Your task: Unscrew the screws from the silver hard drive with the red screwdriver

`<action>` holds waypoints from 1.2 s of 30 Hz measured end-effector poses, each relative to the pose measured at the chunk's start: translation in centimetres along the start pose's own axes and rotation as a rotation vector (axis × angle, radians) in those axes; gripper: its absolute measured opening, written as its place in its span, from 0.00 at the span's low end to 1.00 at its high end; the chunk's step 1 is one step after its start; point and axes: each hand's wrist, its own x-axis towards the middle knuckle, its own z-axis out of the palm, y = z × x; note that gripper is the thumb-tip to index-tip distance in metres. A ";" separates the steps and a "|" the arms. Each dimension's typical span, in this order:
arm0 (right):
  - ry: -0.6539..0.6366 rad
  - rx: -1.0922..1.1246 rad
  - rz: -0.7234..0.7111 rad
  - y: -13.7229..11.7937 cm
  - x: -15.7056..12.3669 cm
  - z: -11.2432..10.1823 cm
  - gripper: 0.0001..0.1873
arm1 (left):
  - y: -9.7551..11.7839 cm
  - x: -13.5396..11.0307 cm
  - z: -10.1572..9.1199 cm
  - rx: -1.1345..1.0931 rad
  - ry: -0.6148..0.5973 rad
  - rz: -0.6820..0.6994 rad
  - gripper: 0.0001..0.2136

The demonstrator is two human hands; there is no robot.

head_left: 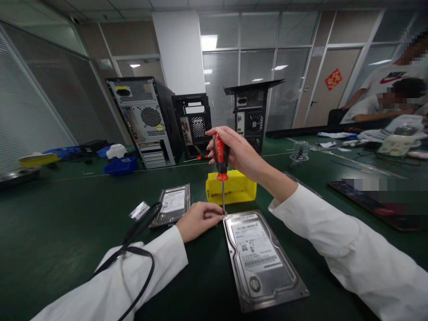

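Note:
A red and black screwdriver [221,156] stands nearly upright in my right hand [239,154], whose fingers wrap its handle from above. Its shaft comes down to the far left corner of a silver hard drive [257,263], which lies label up on the green table. At that same corner my left hand [200,218] has its fingers closed near the screwdriver's tip; whether something small is between them I cannot make out. A second hard drive [173,203] lies to the left, behind my left wrist. Just beyond the screwdriver sits a yellow plastic bin [239,189].
Computer cases [150,120] stand along the back. Blue bins [121,166] are at the left and a phone [377,203] lies at the right. A black strap [133,236] crosses my left sleeve. People [384,98] are at the far right.

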 end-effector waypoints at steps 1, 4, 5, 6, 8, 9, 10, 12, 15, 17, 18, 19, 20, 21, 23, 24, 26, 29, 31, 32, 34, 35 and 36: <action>-0.009 0.002 0.006 0.0 0.0 -0.1 0.11 | 0.0 0.0 0.0 -0.005 -0.006 -0.004 0.09; -0.033 -0.003 0.012 0.1 0.1 -0.3 0.12 | -0.2 0.1 0.0 -0.014 -0.010 -0.011 0.09; -0.030 -0.010 0.005 0.2 0.1 -0.3 0.12 | -0.2 0.1 0.0 -0.015 -0.009 -0.012 0.10; -0.022 -0.020 -0.006 0.3 0.1 -0.4 0.12 | -0.3 0.1 0.0 -0.016 -0.008 -0.012 0.10; 0.007 -0.044 -0.033 0.6 0.3 -0.4 0.12 | -0.2 0.0 -0.1 -0.015 -0.003 -0.012 0.10; 0.023 -0.058 -0.046 0.7 0.3 -0.4 0.13 | -0.2 0.0 -0.1 -0.016 0.001 -0.012 0.10; 0.037 -0.071 -0.057 0.8 0.4 -0.3 0.13 | -0.1 0.0 0.0 -0.016 0.006 -0.012 0.10; 0.053 -0.097 -0.076 0.9 0.4 -0.3 0.14 | 0.0 -0.1 0.0 -0.017 0.020 -0.016 0.09; 0.054 -0.127 -0.099 0.8 0.4 -0.1 0.15 | 0.3 -0.1 0.1 -0.023 0.037 -0.028 0.08; 0.048 -0.143 -0.108 0.6 0.2 0.0 0.15 | 0.4 -0.1 0.1 -0.028 0.042 -0.037 0.09; 0.043 -0.151 -0.113 0.6 0.2 0.1 0.15 | 0.4 -0.1 0.1 -0.029 0.043 -0.042 0.09; 0.037 -0.159 -0.118 0.5 0.1 0.1 0.15 | 0.4 -0.1 0.0 -0.028 0.045 -0.048 0.09; 0.030 -0.166 -0.124 0.5 0.1 0.2 0.15 | 0.4 -0.1 0.0 -0.026 0.046 -0.053 0.10; 0.022 -0.174 -0.130 0.5 0.0 0.3 0.16 | 0.3 -0.1 -0.1 -0.023 0.048 -0.059 0.11; 0.010 -0.185 -0.142 0.4 -0.1 0.4 0.16 | 0.1 -0.1 -0.1 -0.015 0.052 -0.066 0.12; 0.007 -0.190 -0.148 0.5 -0.1 0.5 0.16 | 0.0 -0.1 -0.1 -0.012 0.054 -0.069 0.12; 0.005 -0.200 -0.160 0.5 -0.1 0.5 0.16 | 0.0 -0.1 -0.1 -0.006 0.058 -0.070 0.13; 0.027 -0.216 -0.174 0.5 -0.1 0.4 0.17 | 0.1 -0.1 -0.1 0.000 0.054 -0.065 0.13; 0.065 -0.216 -0.173 0.4 -0.1 0.2 0.20 | 0.1 -0.1 -0.1 -0.001 0.050 -0.066 0.12; 0.085 -0.211 -0.167 0.5 -0.1 0.0 0.21 | 0.2 -0.2 -0.2 -0.003 0.050 -0.069 0.13; 0.121 -0.195 -0.150 0.5 -0.1 -0.2 0.23 | 0.2 -0.3 -0.2 -0.010 0.049 -0.075 0.14; 0.134 -0.184 -0.138 0.5 0.0 -0.3 0.23 | 0.3 -0.3 -0.1 -0.015 0.049 -0.074 0.14; 0.142 -0.171 -0.122 0.6 0.1 -0.4 0.22 | 0.3 -0.4 -0.1 -0.019 0.050 -0.069 0.15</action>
